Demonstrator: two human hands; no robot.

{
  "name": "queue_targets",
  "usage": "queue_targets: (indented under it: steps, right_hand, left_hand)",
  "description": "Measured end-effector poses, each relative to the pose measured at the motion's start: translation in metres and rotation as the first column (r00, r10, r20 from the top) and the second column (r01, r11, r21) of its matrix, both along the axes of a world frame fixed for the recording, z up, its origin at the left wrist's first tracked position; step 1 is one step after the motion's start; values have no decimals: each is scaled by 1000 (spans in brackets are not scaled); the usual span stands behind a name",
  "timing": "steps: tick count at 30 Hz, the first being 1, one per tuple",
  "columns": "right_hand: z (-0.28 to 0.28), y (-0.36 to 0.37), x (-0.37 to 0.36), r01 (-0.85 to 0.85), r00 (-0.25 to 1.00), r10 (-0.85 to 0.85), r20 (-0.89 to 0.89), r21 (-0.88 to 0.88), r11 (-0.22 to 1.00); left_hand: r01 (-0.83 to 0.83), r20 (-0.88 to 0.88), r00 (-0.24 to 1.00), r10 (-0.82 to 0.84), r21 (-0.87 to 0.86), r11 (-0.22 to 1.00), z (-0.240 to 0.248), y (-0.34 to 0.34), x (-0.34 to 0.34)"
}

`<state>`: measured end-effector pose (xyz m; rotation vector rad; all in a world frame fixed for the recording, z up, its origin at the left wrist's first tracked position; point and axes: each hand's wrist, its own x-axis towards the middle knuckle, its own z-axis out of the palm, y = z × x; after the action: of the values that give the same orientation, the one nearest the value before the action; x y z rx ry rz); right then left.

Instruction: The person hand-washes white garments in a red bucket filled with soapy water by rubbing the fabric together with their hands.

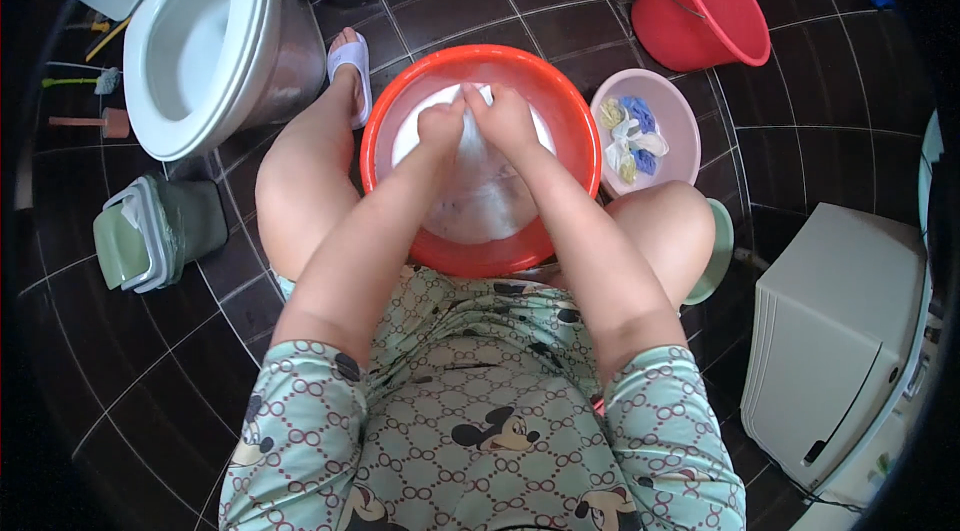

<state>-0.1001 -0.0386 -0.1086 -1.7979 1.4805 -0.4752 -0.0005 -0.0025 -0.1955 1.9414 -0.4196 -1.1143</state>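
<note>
Fingers of both hands are curled tight and bunched together on a white cloth (470, 146), the left hand (441, 127) and right hand (505, 119) touching each other at about twelve o'clock inside the orange-red basin (380, 121). Each fist grips a fold of the wet fabric, which trails down into soapy, cloudy water toward six o'clock of the basin. That basin sits on the dark tiled floor (150, 371) between the person's bare knees.

From the head view, a pink bowl (680, 111) with small blue, yellow and white items stands at three o'clock just beside the basin, and a red bucket (700, 6) lies farther off at about one o'clock. A white toilet (200, 41) is at ten o'clock, a green lidded bin (150, 231) at nine, and a white appliance (840, 351) at four.

To scrub well, I judge the fists should stay close, rubbing one fold against the other low over the water so splashes stay inside the rim, then shifting the grip along the cloth to reach fresh patches
</note>
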Motion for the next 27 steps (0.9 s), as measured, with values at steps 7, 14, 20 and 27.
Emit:
queue_targets:
  steps: [7, 14, 20, 27]
  right_hand:
    - [87, 12, 10, 26, 980, 26, 195, -261, 965]
    - [78, 27, 6, -110, 993, 116, 6, -265, 958]
    - [71, 3, 4, -66, 997, 48, -63, -323, 944]
    - [78, -14, 10, 3, 997, -19, -69, -220, 975]
  left_hand:
    - [-141, -738, 675, 26, -94, 986, 113, -21, -10]
    - [-107, -919, 392, -36, -84, 991, 106, -7, -10]
    - [-122, -811, 573, -116, -225, 967, 109, -12, -16]
    - [-214, -915, 403, 6, -88, 973, 111, -20, -18]
